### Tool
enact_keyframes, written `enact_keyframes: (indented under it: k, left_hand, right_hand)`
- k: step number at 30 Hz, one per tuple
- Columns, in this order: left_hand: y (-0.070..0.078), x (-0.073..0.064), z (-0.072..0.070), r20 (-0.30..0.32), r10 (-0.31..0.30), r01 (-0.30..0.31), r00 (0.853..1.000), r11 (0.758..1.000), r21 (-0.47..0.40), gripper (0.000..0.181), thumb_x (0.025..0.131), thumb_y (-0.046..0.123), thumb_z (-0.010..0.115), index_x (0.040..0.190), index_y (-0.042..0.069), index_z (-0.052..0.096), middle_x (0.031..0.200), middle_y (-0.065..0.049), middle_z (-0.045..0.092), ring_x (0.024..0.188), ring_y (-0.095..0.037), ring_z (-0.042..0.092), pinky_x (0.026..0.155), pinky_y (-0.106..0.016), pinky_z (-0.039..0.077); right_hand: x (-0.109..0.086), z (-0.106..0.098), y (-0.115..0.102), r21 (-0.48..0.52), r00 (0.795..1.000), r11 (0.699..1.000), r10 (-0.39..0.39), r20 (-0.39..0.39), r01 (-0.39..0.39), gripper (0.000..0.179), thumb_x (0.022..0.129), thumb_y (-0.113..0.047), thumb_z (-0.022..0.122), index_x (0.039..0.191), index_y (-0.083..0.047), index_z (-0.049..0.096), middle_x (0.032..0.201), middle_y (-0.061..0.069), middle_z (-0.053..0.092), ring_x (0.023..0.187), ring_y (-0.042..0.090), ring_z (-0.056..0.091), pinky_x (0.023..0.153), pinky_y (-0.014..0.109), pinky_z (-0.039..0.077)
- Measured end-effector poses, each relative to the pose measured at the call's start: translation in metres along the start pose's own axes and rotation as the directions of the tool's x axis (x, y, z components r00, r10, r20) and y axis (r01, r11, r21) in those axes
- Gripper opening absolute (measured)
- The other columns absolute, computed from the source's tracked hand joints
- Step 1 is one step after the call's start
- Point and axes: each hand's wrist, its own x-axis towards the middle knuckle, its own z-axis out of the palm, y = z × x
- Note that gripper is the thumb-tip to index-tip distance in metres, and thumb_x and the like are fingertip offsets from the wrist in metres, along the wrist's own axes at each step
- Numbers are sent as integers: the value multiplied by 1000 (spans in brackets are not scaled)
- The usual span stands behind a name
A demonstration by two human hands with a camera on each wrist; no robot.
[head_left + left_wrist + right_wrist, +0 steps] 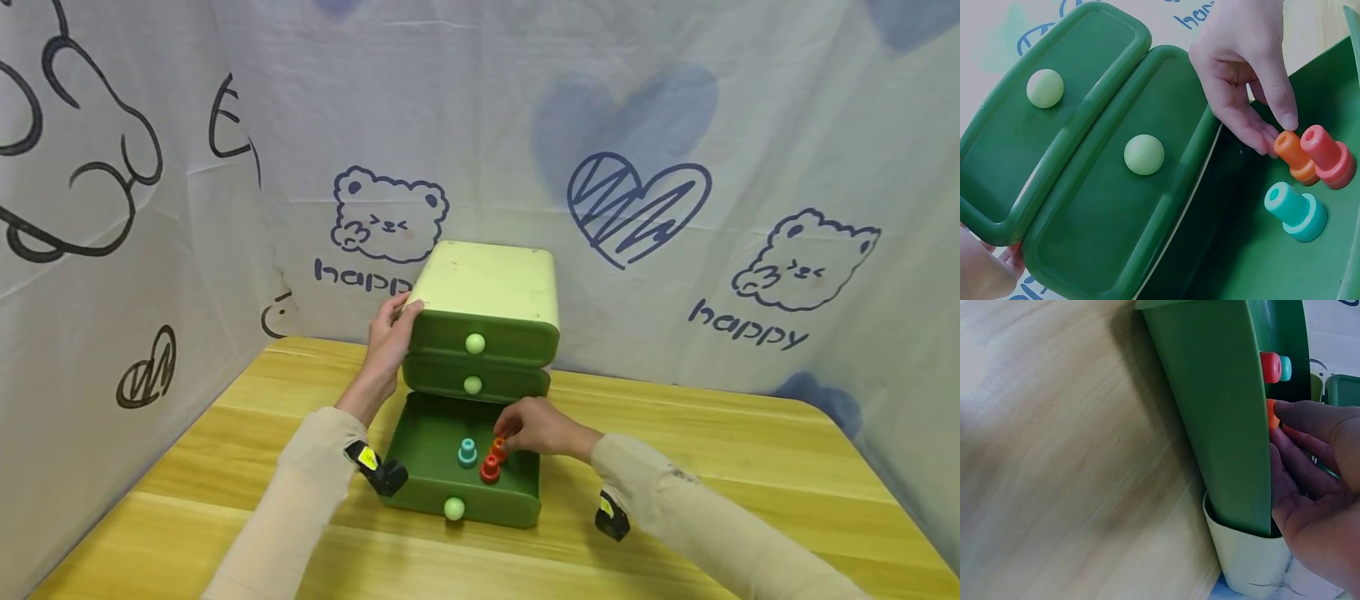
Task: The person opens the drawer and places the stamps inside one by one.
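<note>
A small cabinet with a cream shell point(491, 279) and green drawers stands on the table. My left hand point(388, 340) rests against its upper left side, the thumb near the front corner. The bottom drawer point(431, 417) is pulled out. In it stand a teal stepped peg point(467, 452), a red peg point(491, 468) and an orange peg point(1297, 159), the last two side by side. My right hand point(542, 427) reaches over the drawer's right wall and pinches the orange peg's top between thumb and fingers. The peg's base is at the drawer floor.
Above the pulled-out drawer, the top drawer point(442, 333) and middle drawer point(435, 372) are closed, each with a round pale knob. The wooden table point(712, 475) extends on both sides. A white printed cloth point(480, 125) hangs behind and at the left.
</note>
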Motion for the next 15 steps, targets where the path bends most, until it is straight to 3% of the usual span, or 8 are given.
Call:
enact_keyframes:
  k: [4, 9, 15]
  left_hand:
    - [1, 0, 0, -1, 0, 0, 1000, 1000, -4, 52, 98, 30, 52, 143, 7, 42, 145, -16, 38, 129, -30, 38, 105, -44, 35]
    - [0, 0, 0, 9, -3, 3, 1000, 1000, 1, 53, 98, 31, 52, 144, 7, 40, 146, -15, 37, 129, -30, 37, 106, -44, 34]
    - [0, 0, 1, 18, -6, 6, 1000, 1000, 8, 55, 99, 32, 50, 146, 7, 38, 145, -15, 37, 129, -31, 37, 106, -44, 35]
  right_hand:
    - [-4, -3, -2, 34, 1000, 999, 0, -14, 1, 16, 83, -4, 73, 98, 2, 72, 88, 6, 71, 81, 14, 66, 68, 23, 53]
    - [-15, -6, -9, 88, 996, 996, 15, -89, -7, 22, 86, -8, 71, 105, 4, 70, 97, 10, 71, 87, 17, 66, 73, 25, 53]
    - [-36, -2, -35, 147, 978, 989, 35, -203, -5, 15, 92, -12, 66, 104, -3, 70, 94, 2, 68, 87, 16, 63, 73, 27, 52]
